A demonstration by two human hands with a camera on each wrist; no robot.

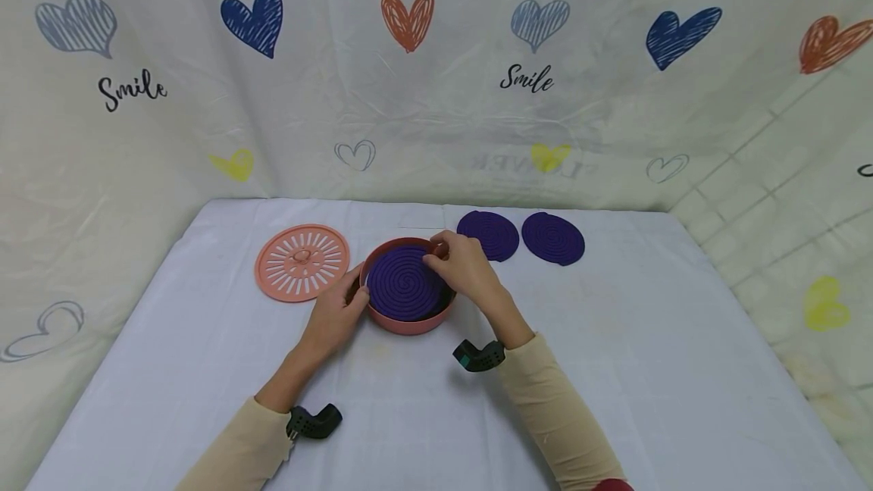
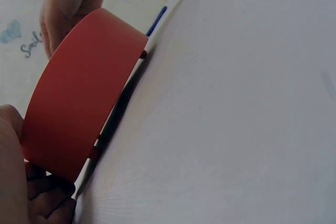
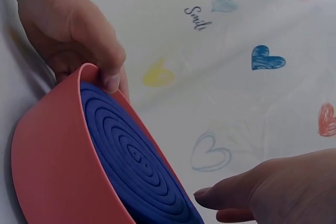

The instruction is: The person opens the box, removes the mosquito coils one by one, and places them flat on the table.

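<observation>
A round coral-red container (image 1: 409, 326) stands on the white table, with a purple spiral disc (image 1: 405, 283) in its opening; the disc also shows in the right wrist view (image 3: 139, 156). My left hand (image 1: 334, 317) grips the container's left rim, thumb at the edge and fingers outside, as the right wrist view shows (image 3: 79, 35). At the upper right rim is my right hand (image 1: 467, 267), thumb and fingers bent near the disc's edge; whether they touch it cannot be told. In the left wrist view the container's outer wall (image 2: 86, 87) hides the disc.
A slotted coral lid (image 1: 302, 263) with a small knob lies left of the container. Two more purple spiral discs (image 1: 492, 236) (image 1: 553, 239) lie behind and to the right. A curtain printed with hearts hangs behind the table (image 1: 614, 370).
</observation>
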